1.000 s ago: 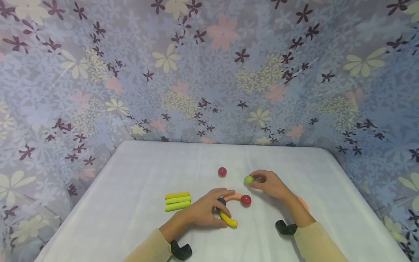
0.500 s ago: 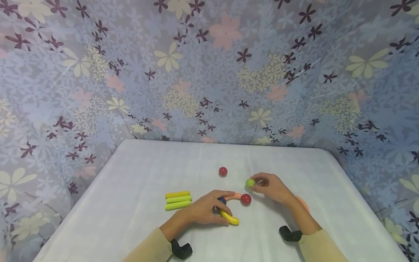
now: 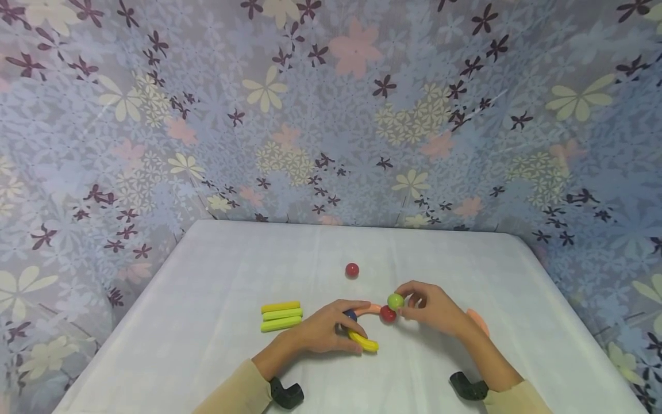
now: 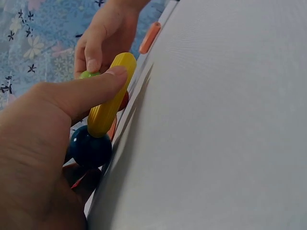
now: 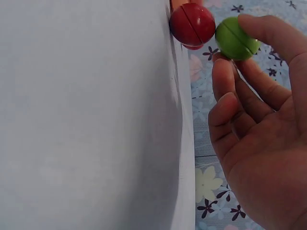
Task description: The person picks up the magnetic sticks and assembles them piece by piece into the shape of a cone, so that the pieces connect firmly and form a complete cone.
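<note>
Both arms wear long sleeves of a pale tan, sandy cloth, the left sleeve and the right sleeve each ending at the wrist and leaving the hands bare. Just past each cuff sits a small black, glossy, rounded and bent mount, the left wrist mount and the right wrist mount. The left hand and the right hand carry no rings, gloves or bands, and the nails are short and plain.

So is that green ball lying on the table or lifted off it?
Lifted: the right hand pinches the green ball just above the red ball.
</note>
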Tool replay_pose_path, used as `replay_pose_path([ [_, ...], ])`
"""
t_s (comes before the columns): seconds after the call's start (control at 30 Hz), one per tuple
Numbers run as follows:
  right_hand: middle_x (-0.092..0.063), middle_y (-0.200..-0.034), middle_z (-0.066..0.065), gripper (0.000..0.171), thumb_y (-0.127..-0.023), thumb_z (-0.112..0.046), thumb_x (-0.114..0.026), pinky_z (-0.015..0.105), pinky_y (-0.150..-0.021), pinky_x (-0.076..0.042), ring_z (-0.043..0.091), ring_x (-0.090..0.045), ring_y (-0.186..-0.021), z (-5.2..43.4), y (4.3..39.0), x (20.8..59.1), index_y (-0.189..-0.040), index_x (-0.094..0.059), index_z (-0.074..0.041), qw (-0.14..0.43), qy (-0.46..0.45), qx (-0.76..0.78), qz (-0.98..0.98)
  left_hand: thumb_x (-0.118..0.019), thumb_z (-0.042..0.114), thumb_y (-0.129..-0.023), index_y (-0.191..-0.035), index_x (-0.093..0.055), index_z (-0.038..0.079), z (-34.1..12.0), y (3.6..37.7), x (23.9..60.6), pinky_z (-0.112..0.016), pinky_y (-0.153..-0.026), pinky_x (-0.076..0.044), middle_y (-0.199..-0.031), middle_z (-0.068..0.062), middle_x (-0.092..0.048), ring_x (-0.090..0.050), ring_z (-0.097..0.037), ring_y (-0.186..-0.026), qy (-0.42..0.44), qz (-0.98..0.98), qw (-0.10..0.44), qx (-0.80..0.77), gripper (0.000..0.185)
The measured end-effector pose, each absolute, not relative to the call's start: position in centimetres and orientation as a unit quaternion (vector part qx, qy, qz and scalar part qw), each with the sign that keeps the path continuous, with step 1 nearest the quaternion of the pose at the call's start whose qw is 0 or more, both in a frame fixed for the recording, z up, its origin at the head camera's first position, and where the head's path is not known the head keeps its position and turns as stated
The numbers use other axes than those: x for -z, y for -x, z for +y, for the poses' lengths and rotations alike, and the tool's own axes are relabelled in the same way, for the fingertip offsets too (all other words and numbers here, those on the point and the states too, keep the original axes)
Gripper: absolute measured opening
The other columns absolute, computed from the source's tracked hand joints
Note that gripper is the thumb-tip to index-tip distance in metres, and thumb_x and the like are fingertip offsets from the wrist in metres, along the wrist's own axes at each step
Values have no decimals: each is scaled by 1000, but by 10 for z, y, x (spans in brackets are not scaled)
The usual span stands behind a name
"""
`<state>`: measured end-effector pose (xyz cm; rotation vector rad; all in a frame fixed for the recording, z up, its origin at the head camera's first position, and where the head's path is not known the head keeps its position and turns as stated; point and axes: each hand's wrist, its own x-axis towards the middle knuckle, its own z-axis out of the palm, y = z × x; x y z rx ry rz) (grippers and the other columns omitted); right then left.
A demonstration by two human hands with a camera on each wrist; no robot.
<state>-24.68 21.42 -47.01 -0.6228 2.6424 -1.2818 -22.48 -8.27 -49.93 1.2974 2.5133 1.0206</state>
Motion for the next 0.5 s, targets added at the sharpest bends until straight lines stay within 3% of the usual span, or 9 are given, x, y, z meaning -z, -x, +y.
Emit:
replay_pose_path([
  [0.13, -63, -95, -1, 35, -80, -33, -78, 30, -58, -48, 20, -56, -77, 215, 244, 468, -109, -66, -18, 84, 222, 429, 871, -73, 46, -82, -107, -74, 32, -83, 225, 499, -41, -109, -30, -149, 13, -36, -29, -8, -136, -429, 833, 67, -343, 29],
  [0.5, -62, -76, -2, 32, -79, -39, -78, 29, -54, -47, 15, -54, -66, 212, 233, 467, -105, -67, -24, 143, 264, 401, 865, -75, 44, -81, -107, -74, 32, -82, 224, 497, -41, -109, -30, -149, 11, -37, -30, -9, -135, -430, 836, 58, -336, 28],
])
